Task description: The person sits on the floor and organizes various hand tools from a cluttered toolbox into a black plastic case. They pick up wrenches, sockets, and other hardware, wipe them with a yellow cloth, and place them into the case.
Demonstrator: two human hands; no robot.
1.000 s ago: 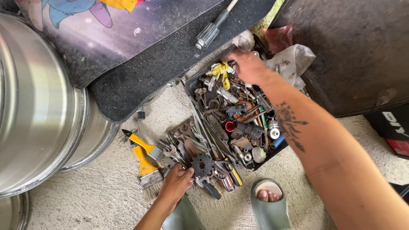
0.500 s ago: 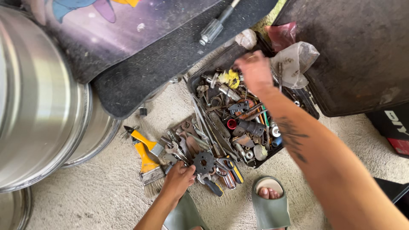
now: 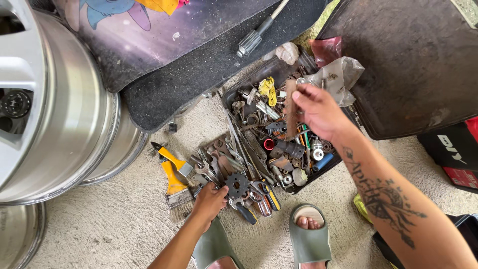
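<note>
The right hand [image 3: 318, 112] pinches a rusty flat metal strip [image 3: 291, 108], likely stiff, light and rough, above the tool tray's [image 3: 230, 94] far edge, while the left hand [image 3: 209, 201] rests closed over loose spanners [image 3: 201, 169] beside a sprocket [image 3: 237, 185] on the floor

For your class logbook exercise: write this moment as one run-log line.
right hand: holds flat rusty bar over tool tray | left hand: rests on loose tools by sprocket | yellow-handled brush: on floor

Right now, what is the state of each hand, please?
Left hand: resting on the loose tools; grip cannot be told.
Right hand: closed on a flat rusty metal piece.
</note>
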